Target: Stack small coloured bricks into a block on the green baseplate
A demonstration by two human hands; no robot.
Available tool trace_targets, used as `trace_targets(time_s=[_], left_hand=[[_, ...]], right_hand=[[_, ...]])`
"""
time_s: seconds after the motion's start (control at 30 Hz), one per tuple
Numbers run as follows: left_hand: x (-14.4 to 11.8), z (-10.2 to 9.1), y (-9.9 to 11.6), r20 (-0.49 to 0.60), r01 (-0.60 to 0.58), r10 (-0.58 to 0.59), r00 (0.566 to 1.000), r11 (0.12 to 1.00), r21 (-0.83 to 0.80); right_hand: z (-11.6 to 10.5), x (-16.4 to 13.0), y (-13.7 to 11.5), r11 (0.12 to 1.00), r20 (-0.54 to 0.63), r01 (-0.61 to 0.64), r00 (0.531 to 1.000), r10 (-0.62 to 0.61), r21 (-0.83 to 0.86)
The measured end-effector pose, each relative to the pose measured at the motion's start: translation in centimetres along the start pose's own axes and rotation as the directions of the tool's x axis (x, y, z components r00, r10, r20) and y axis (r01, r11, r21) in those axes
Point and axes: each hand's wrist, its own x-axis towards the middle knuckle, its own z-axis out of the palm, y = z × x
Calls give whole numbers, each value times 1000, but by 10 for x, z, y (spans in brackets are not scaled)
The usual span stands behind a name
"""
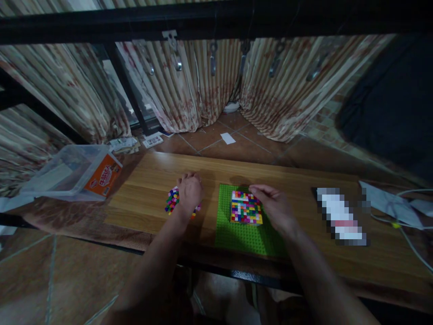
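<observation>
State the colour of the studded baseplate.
The baseplate is bright green, best seen in the head view.

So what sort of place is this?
Probably a room in a home: patterned curtains hang over a tiled floor, and colourful toy bricks sit on a green baseplate on the wooden tabletop.

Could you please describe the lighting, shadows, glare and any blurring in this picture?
Head view: dim light overall; head view: pale glare on the wooden tabletop, along its far left edge; head view: shadow on the green baseplate, toward its near right; head view: coarse pixel blocks over a dark-edged object at right.
</observation>
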Motion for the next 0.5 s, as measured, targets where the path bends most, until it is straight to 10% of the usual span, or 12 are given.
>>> trace_targets(time_s=[0.17,0.3,0.4,0.5], left_hand=[[-6,-11,14,-65,-73,53,996,933,-352],[-14,-16,32,58,34,33,998,493,-870],[-21,-19,47,222,208,69,973,167,-964],[-27,-24,57,311,311,132,941,22,-950]], right_hand=[[-2,0,-9,998,-91,52,995,-48,43],[-2,-4,-18,989,-95,145,985,-142,24],[2,-12,-21,966,-2,259,966,-259,-23],[8,-20,-24,930,95,358,932,-350,-82]])
